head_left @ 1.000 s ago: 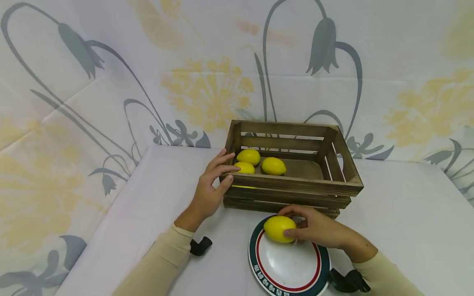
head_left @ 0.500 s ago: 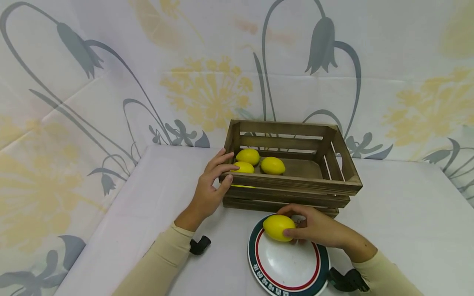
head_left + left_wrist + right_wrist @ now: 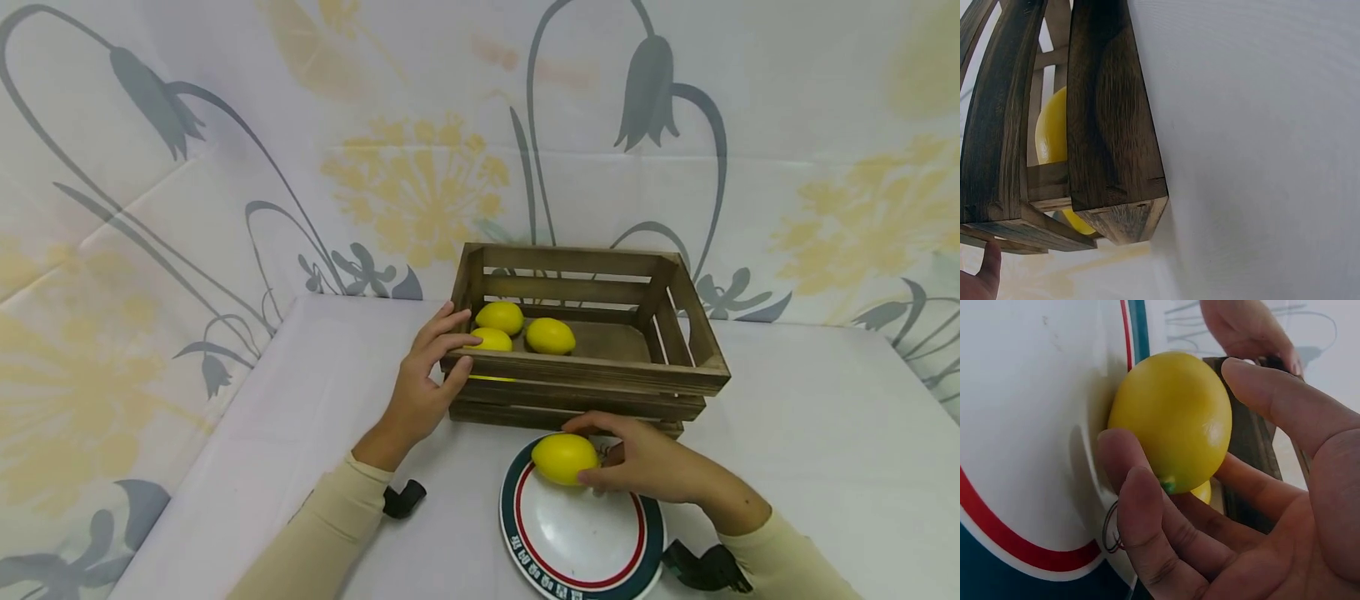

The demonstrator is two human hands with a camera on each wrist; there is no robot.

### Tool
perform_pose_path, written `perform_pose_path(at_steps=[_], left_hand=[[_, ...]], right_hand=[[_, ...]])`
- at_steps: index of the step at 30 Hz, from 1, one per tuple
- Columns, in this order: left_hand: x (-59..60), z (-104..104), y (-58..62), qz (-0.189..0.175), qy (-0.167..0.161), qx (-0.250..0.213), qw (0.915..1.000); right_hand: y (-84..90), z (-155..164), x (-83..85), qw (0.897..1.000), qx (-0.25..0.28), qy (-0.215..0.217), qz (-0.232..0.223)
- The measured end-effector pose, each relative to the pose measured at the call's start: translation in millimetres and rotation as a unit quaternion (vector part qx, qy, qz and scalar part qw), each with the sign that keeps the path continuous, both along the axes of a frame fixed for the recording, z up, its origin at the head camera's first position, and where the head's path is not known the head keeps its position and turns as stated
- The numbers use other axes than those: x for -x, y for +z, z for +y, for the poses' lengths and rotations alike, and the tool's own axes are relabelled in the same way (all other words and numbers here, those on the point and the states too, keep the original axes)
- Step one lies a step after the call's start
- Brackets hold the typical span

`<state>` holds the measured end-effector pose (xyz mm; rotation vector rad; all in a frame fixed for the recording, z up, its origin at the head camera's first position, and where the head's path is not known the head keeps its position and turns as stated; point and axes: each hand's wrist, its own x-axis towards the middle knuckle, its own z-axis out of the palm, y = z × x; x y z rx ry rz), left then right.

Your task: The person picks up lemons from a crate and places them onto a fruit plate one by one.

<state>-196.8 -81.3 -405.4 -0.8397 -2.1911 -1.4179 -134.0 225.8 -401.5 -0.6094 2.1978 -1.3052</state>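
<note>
— How many do we count?
— Four lemons: three in the crate (image 3: 585, 371), one on the plate (image 3: 581, 550).
— Our hands?
— Right hand (image 3: 648, 462) curls around the plate lemon (image 3: 564, 458); left hand (image 3: 423, 375) grips the crate's corner.

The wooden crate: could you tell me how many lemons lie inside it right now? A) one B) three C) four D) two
B: three lemons lie in the left part of the crate; a fourth lemon sits on the plate, gripped by the right hand.

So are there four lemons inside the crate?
No, the crate holds three; the fourth lemon is on the plate, in the right hand.
</note>
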Motion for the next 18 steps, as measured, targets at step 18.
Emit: perform_pose_path(at_steps=[18], left_hand=[[-0.2,4,-3.5,0.028,0.020,0.002,0.9994]], right_hand=[[22.4,-9,-18.3,0.975,0.037,-0.060,0.211]])
